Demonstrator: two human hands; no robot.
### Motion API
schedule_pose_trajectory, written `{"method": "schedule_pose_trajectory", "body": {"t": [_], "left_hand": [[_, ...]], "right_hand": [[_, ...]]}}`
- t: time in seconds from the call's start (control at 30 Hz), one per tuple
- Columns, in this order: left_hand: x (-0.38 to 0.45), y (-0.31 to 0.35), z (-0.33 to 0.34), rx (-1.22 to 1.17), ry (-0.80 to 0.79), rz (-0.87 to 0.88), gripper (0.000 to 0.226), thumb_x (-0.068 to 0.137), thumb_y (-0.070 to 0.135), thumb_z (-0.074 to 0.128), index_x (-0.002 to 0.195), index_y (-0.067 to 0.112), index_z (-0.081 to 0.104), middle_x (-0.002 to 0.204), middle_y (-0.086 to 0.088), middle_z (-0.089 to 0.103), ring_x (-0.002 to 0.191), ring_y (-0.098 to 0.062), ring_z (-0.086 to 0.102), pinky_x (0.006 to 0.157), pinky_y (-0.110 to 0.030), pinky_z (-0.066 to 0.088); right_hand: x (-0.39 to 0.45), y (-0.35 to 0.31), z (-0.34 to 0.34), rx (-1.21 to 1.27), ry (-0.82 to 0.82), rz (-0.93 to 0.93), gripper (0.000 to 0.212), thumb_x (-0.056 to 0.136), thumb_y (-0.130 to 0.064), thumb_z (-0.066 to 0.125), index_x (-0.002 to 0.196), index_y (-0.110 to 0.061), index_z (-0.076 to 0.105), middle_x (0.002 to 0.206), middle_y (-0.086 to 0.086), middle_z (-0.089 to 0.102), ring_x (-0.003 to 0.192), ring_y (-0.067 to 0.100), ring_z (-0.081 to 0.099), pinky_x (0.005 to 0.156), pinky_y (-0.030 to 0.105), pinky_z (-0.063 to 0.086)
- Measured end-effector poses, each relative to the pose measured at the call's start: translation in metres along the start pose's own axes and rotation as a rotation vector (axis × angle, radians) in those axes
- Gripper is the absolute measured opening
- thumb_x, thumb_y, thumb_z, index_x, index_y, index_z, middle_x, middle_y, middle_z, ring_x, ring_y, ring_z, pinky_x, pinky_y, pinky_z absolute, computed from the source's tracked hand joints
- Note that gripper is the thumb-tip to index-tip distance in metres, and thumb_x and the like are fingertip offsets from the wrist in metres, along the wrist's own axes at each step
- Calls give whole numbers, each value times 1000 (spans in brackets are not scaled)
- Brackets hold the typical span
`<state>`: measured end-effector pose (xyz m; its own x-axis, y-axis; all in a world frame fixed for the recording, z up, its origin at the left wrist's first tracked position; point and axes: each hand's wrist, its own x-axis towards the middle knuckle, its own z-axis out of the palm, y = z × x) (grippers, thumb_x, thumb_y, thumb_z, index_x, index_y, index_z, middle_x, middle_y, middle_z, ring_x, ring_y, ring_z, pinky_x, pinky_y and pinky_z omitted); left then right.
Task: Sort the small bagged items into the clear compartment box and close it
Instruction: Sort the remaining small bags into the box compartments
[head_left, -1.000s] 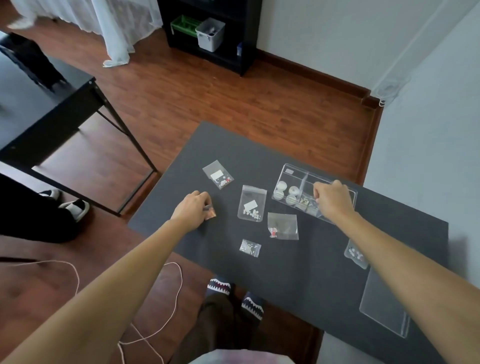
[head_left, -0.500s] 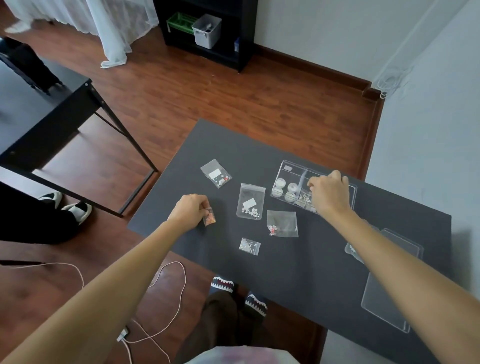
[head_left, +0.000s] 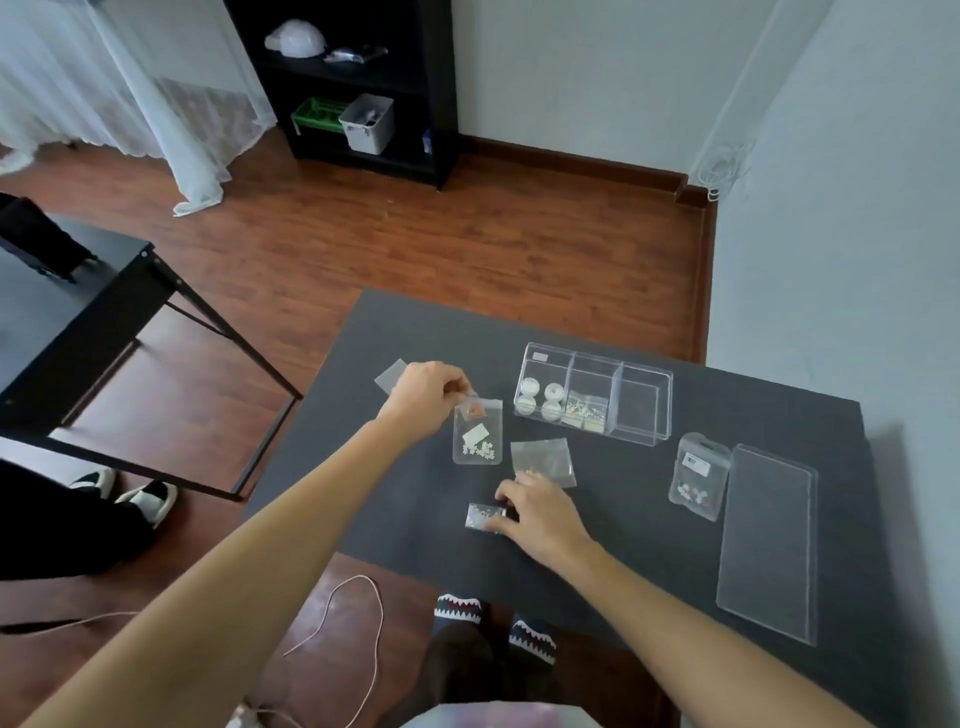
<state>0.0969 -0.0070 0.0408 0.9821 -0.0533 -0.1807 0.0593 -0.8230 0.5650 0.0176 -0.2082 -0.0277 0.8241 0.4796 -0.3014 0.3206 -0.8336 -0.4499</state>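
Observation:
The clear compartment box (head_left: 641, 402) stands open at the back of the dark table, with white round items in its left cell and a bag in the middle cell. My left hand (head_left: 426, 397) pinches a tiny bag with a reddish item (head_left: 474, 410) above a larger bag of white pieces (head_left: 478, 439). My right hand (head_left: 537, 514) rests on the table, its fingers touching a small sparkly bag (head_left: 483, 516). Another clear bag (head_left: 543, 460) lies just behind that hand. A further bag (head_left: 388, 375) peeks out behind my left hand.
The box's flat clear lid (head_left: 766, 540) lies at the right of the table (head_left: 623, 535), a hang-tab bag (head_left: 696, 475) beside it. A black desk (head_left: 67, 317) stands to the left, another person's feet (head_left: 124, 493) under it. A cable (head_left: 358, 639) trails on the floor.
My left hand lifted the tiny reddish bag and carried it right, over the larger bag. My right hand left the box and came down to the small sparkly bag near the front.

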Motion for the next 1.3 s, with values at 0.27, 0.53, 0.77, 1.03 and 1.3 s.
{"method": "schedule_pose_trajectory", "body": {"t": [0.27,0.53,0.77,1.03,1.3], "left_hand": [[36,58,21,-35,-46,94,13,85,6,64,88,12,75,90,-4,75,84,-20,67,83,-31,54],[63,91,56,-43,-117,97,13,87,10,63,92,14,75,93,-3,75,85,-20,68,82,-35,57],[84,107,85,194,-187,189,17,90,13,60,93,23,73,97,3,75,92,-18,66,94,-35,47],[98,109,102,541,-210,279,32,89,6,58,98,33,72,103,10,72,105,-19,57,92,-36,34],[98,113,116,762,-185,308,35,79,-2,60,96,26,73,93,0,72,103,-22,53,93,-38,31]], "right_hand": [[-5,-6,13,113,-15,88,39,74,-31,75,102,-10,59,104,8,61,102,26,54,85,34,41],[-14,-1,17,251,65,192,11,81,-17,70,88,-12,62,96,6,66,93,26,56,81,37,48],[-48,29,14,468,277,310,11,87,-24,63,81,-15,64,81,-3,62,81,15,55,77,23,41],[-77,63,5,685,536,501,16,89,-20,63,75,-15,58,60,-3,55,57,7,49,55,11,37],[-77,78,-7,667,685,550,13,84,-21,72,74,-18,64,61,-12,60,61,1,57,57,3,38]]}}
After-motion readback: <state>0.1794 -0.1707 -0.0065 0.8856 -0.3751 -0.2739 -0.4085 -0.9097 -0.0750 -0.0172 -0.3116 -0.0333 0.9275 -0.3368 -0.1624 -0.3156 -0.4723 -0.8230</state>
